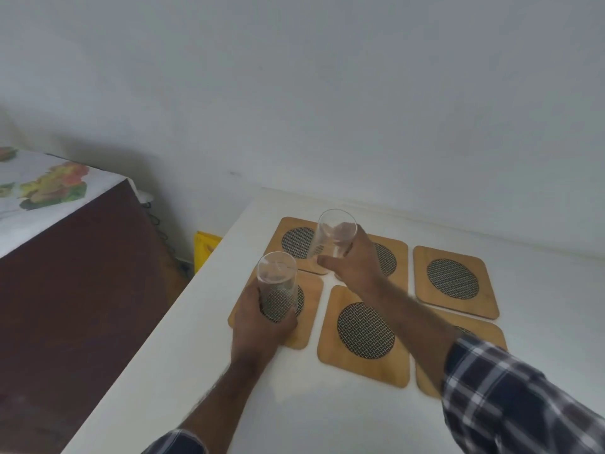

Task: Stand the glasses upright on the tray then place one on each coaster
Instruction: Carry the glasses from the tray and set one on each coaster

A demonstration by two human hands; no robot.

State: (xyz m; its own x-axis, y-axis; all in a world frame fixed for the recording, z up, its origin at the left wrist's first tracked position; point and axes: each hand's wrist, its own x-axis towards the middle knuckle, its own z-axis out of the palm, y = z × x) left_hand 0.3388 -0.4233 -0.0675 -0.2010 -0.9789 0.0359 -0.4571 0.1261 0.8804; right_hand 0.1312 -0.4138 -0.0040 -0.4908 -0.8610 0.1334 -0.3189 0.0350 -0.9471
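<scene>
The left hand (260, 317) wraps around the base of a clear, tall drinking glass (278, 285), holding it upright over the near-left square wooden coaster with a dark woven round centre (307, 326). The right hand (355, 257), arm stretched forward in a plaid sleeve (510, 398), is clamped on a second clear glass (334, 235) — tilted slightly, between the two far-left coasters (291, 239). Six coasters lie in a grid on the white desk (229, 404); the right forearm crosses the near-right one. A dark cabinet with a floral cloth (42, 188) stands left.
</scene>
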